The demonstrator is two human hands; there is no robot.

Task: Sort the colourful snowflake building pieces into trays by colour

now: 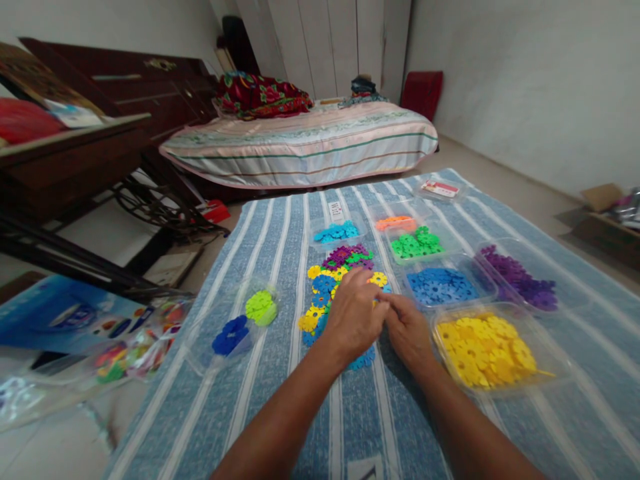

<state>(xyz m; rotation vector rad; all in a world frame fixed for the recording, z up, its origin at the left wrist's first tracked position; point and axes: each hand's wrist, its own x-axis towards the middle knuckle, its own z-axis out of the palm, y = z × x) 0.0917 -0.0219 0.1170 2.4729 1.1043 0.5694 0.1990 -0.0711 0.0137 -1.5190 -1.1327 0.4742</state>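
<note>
Table, toward its left edge: dark blue discs and lime discs, clear trays around them. Next right, mid-table, well in from both side edges: flower-disc cluster, partly under your hands. Looks like thin plastic: expect light, stiff, slightly slick. Joints are probably the weak spot; a hard twist could pop one or crack a petal. I'd take a single disc by opposite rims, the cluster low on two sides, never by one outer petal. Your left hand is over the cluster, fingers bent, nearly closed. Your right hand is just beside it, fingertips bunched against the left's. Can't tell if a disc is pinched between. Toward the table's right edge: blue discs, yellow discs, purple discs; loose, should slide easily.
</note>
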